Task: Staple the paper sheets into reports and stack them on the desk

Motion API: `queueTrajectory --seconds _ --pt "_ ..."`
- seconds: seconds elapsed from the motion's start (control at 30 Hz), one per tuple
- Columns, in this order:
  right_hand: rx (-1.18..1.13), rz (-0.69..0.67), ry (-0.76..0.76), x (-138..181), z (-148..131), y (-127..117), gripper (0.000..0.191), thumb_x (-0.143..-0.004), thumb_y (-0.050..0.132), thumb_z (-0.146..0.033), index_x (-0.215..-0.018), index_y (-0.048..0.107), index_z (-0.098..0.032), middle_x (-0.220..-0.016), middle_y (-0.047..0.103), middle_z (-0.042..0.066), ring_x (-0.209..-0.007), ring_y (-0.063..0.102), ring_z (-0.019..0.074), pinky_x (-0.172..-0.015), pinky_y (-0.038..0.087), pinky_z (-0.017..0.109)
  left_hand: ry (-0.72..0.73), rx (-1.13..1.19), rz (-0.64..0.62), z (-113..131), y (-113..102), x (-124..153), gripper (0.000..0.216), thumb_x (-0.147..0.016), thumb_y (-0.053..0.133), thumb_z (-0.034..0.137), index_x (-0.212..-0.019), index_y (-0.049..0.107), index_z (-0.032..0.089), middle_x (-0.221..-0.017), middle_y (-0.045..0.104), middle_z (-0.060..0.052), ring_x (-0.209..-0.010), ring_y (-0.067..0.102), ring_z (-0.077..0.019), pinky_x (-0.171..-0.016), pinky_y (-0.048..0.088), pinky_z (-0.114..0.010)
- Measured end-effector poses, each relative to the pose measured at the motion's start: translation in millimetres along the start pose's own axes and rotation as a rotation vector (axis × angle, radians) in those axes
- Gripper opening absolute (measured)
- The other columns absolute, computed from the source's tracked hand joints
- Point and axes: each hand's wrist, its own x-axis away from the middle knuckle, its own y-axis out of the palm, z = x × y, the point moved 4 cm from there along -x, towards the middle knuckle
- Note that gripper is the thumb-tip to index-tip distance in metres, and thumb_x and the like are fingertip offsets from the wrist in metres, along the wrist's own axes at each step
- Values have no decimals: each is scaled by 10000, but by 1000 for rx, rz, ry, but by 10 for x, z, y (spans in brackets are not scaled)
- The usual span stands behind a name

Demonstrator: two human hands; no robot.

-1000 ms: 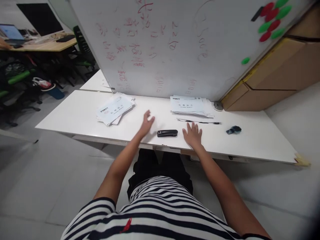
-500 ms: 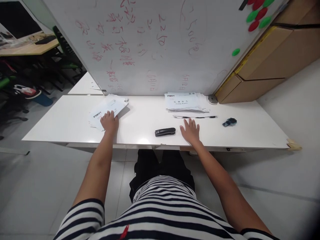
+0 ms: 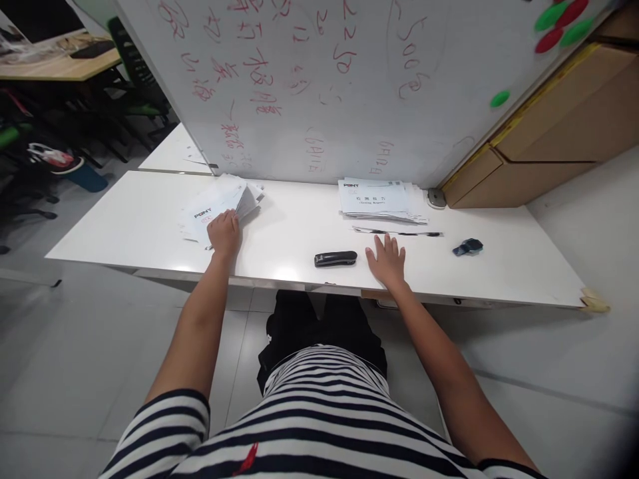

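My left hand [image 3: 224,233] is closed at the near right edge of a loose pile of printed report papers [image 3: 212,199]. The top sheet's right side bends up beside my fingers; my fingertips are partly hidden. My right hand [image 3: 388,263] lies flat on the white table with its fingers spread, holding nothing. Just left of it is a black stapler [image 3: 335,259]. Beyond its fingertips lies a thin black-and-clear strip [image 3: 399,232]. Farther back, a neater stack of printed reports [image 3: 372,197] rests against the whiteboard.
A whiteboard [image 3: 299,86] with red writing stands along the table's back edge. Cardboard boxes [image 3: 549,120] are piled at the right. A small dark object [image 3: 468,247] lies on the table's right part, and a grey round object [image 3: 436,197] sits beside the boxes.
My left hand has gone from lying with fingers stretched on the papers to closing at their edge, and the top sheet's right side has lifted. The view has shifted slightly.
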Motion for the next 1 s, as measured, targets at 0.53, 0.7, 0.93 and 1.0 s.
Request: queueTrajectory --seconds 0.53,0.7,0.93,1.0 --pt "-28 -6 6 -7 8 -1 650 -946 129 -550 -1494 223 -214 -1590 122 115 -1455 70 297 -1131 100 551 -35 2 -51 -24 9 -25 410 -914 433 472 -1141 664 222 -1283 604 -64 -1192 487 -274 -998 309 -409" --pt "-36 -8 8 -7 -6 -18 651 -948 126 -553 -1490 234 -210 -1587 131 118 -1453 76 299 -1131 104 558 -54 8 -29 -20 7 -15 475 -972 286 417 -1101 679 185 -1254 614 -98 -1184 486 -272 -983 316 -418" --pt "-21 -6 4 -5 -9 -18 652 -948 124 -547 -1493 224 -204 -1587 127 120 -1452 76 301 -1129 109 559 -50 -13 -16 -23 14 -10 446 -967 292 365 -1109 677 190 -1261 614 -86 -1183 494 -260 -984 317 -410" --pt "-16 -1 0 -2 -10 -22 654 -948 118 -547 -1494 220 -202 -1586 129 119 -1451 80 303 -1127 113 562 -33 -9 -22 -24 16 -12 416 -955 334 379 -1127 668 201 -1270 608 -81 -1191 489 -259 -994 311 -410"
